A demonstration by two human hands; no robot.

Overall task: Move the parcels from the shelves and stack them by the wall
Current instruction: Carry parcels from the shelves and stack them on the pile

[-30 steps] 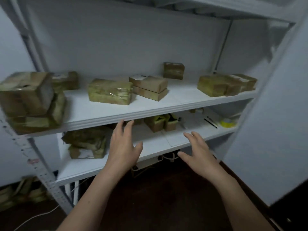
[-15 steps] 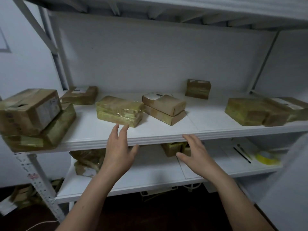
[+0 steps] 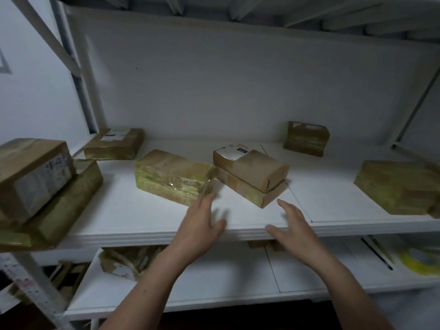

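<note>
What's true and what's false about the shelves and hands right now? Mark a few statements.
1. The left hand and right hand are open and empty. True.
2. A stacked pair of parcels lies on the middle shelf, just beyond the right hand. True.
3. The middle shelf holds only that pair. False: several other parcels lie on it.
4. The tape roll sits on the top shelf. False: the yellow tape roll lies on the lower shelf.

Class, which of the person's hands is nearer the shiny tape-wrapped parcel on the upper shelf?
Left. The left hand is just before the tape-wrapped parcel; the right hand is farther right.
</note>
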